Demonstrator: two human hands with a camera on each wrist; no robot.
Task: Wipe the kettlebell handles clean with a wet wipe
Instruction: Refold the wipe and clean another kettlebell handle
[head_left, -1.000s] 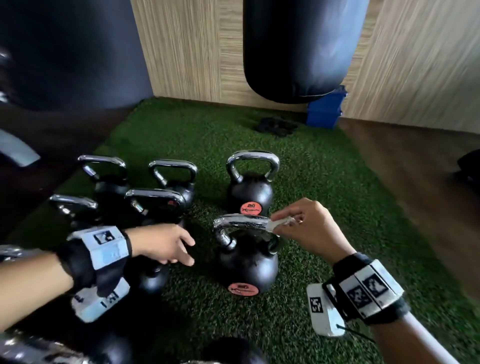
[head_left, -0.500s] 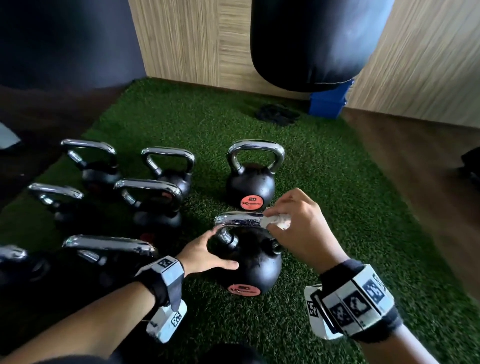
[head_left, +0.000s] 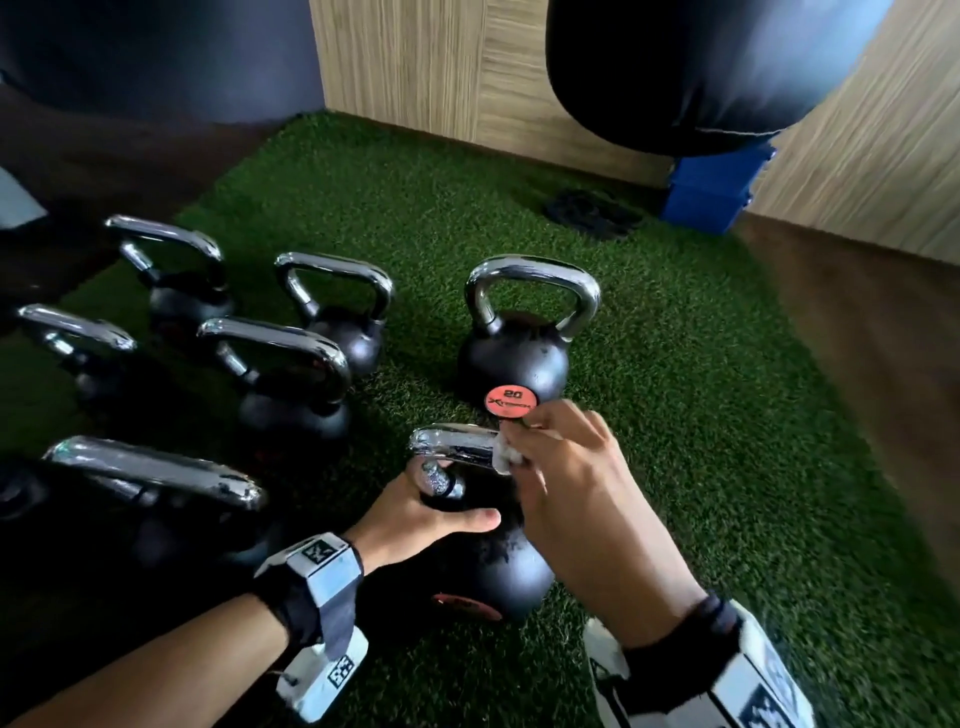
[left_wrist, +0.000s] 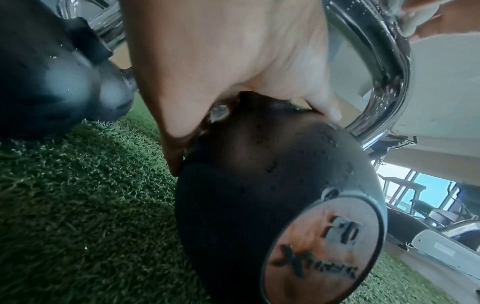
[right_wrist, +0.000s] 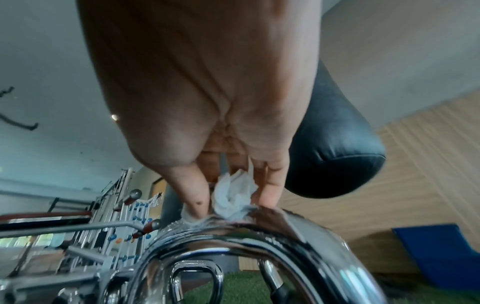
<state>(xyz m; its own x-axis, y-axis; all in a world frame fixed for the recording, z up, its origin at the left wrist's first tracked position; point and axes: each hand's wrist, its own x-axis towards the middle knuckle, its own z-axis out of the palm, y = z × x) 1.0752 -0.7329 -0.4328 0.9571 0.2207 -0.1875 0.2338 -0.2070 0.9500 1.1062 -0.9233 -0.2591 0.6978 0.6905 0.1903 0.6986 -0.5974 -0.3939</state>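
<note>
While gripped, handle (head_left: 457, 447) runs left-right.

Kettlebells (head_left: 511, 358): seven are counted on the turf (head_left: 675, 415), six by their chrome handles, and a seventh is cut off at the left edge.
Wet wipes (right_wrist: 233, 197): one.
Punching bags (head_left: 701, 73): one is seen.
Blue blocks (head_left: 711, 192): one, at the turf's far corner.
Hands: two are counted.

Just beyond the wiping fingers, an orange badge (head_left: 509, 400) on the far kettlebell (head_left: 511, 358) is showing "20". The brand word beneath is blurring out.
</note>
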